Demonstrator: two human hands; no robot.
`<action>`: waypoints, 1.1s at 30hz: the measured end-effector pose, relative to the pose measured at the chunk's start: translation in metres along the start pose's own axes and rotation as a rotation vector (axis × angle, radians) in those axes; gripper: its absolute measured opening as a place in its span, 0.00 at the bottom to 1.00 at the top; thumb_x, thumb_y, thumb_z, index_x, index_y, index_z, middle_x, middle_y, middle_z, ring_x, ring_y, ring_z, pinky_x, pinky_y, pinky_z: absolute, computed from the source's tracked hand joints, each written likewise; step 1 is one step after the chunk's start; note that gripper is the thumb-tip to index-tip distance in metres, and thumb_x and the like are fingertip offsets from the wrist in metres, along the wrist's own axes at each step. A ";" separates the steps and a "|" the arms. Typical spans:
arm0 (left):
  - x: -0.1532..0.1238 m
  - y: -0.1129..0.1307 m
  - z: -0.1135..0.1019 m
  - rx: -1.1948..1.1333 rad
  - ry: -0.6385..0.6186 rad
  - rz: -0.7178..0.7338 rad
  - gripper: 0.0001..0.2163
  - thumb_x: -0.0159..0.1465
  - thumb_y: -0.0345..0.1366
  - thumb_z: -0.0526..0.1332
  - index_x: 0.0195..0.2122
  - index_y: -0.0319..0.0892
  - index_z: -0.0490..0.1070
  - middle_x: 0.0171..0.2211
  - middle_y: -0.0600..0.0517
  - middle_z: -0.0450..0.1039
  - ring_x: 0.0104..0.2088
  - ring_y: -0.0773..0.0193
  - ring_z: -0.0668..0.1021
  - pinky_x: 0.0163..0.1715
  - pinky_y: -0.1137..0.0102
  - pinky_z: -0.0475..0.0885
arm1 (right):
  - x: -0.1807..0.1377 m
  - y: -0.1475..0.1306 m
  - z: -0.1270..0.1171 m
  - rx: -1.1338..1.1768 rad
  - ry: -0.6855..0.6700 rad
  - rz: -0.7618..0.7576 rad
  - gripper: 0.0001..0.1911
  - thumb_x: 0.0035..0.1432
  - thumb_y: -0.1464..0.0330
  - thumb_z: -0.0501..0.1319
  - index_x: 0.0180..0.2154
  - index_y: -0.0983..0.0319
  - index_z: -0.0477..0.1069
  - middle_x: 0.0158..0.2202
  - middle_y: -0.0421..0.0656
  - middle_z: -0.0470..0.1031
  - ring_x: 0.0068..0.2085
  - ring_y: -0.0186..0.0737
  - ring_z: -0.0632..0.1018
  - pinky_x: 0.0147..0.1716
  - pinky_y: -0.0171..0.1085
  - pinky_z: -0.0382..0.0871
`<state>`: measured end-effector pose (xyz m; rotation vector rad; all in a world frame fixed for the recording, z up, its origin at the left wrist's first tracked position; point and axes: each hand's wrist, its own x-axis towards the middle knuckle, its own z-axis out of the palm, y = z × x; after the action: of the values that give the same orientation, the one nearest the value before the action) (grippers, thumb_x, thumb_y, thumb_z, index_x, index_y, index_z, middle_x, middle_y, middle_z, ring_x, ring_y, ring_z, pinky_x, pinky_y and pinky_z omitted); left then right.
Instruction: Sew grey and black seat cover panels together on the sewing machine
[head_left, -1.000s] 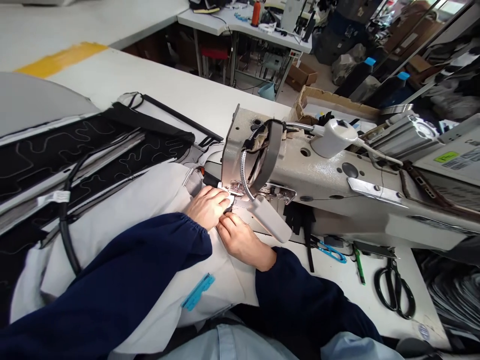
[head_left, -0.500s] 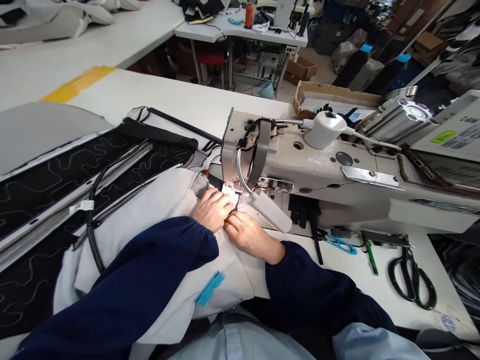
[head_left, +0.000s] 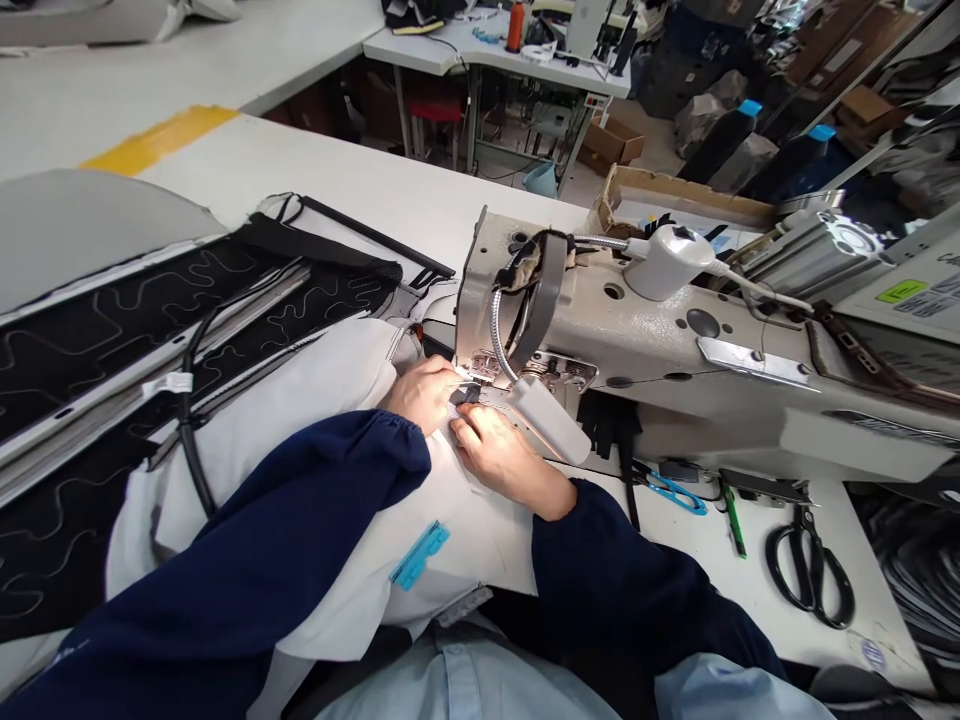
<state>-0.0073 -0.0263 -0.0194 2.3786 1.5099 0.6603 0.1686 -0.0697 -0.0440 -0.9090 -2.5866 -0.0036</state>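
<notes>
A large light grey sewn cover (head_left: pixel 322 395) with black quilted panels (head_left: pixel 97 290) lies across the table and my lap. My left hand (head_left: pixel 425 393) has its fingers closed on the fabric, just in front of the needle area of the sewing machine (head_left: pixel 525 300). Close beside it, my right hand (head_left: pixel 506 455) is curled with its fingertips on the fabric edge. Between the fingers a small dark piece (head_left: pixel 466 395) shows under the machine's light. What lies beneath the fingers is hidden. A blue strip (head_left: pixel 420 555) is on the cover near my lap.
Black scissors (head_left: pixel 810 565), a green pen (head_left: pixel 733 520) and blue-handled snips (head_left: pixel 677 492) lie on the table at right. A lamp (head_left: pixel 551 418) hangs low by my right hand. Behind the machine stands a cardboard box (head_left: pixel 690 190). Another sewing table (head_left: pixel 495 52) is farther back.
The view has shifted slightly. My fingertips have moved a little apart, and a small dark piece now shows between them where a bright white patch of fabric was.
</notes>
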 end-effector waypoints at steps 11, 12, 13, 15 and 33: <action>0.000 0.004 -0.005 0.068 -0.012 0.095 0.15 0.61 0.28 0.51 0.35 0.43 0.78 0.35 0.49 0.75 0.37 0.62 0.74 0.39 0.68 0.69 | -0.002 -0.004 0.007 -0.123 0.061 -0.129 0.14 0.65 0.76 0.49 0.26 0.62 0.62 0.27 0.42 0.62 0.29 0.37 0.64 0.30 0.37 0.62; -0.001 0.005 -0.006 0.110 -0.050 0.156 0.14 0.61 0.27 0.51 0.32 0.43 0.78 0.34 0.49 0.75 0.37 0.61 0.74 0.39 0.67 0.68 | -0.001 -0.004 0.007 -0.137 0.080 -0.136 0.14 0.64 0.76 0.49 0.26 0.62 0.62 0.27 0.42 0.62 0.29 0.37 0.64 0.30 0.37 0.61; -0.002 0.005 -0.006 0.155 -0.092 0.221 0.13 0.60 0.27 0.52 0.30 0.42 0.77 0.32 0.49 0.75 0.36 0.61 0.74 0.38 0.67 0.67 | -0.001 -0.004 0.006 -0.147 0.094 -0.138 0.14 0.63 0.76 0.50 0.26 0.62 0.62 0.27 0.42 0.62 0.29 0.37 0.64 0.30 0.37 0.61; -0.003 0.005 -0.006 0.227 -0.159 0.331 0.12 0.59 0.26 0.53 0.27 0.42 0.75 0.30 0.48 0.74 0.36 0.60 0.73 0.37 0.66 0.66 | 0.001 -0.004 0.004 -0.160 0.107 -0.126 0.13 0.63 0.76 0.51 0.26 0.62 0.62 0.27 0.42 0.62 0.29 0.37 0.64 0.31 0.38 0.61; 0.009 -0.002 0.007 0.171 -0.080 0.120 0.14 0.60 0.27 0.52 0.32 0.42 0.77 0.32 0.49 0.75 0.36 0.60 0.74 0.38 0.67 0.69 | -0.001 0.009 0.022 0.056 0.058 0.083 0.14 0.66 0.72 0.48 0.51 0.66 0.64 0.44 0.53 0.69 0.42 0.44 0.70 0.42 0.44 0.68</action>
<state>-0.0021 -0.0168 -0.0242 2.6058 1.4534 0.4716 0.1666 -0.0601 -0.0655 -0.9800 -2.4814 0.0640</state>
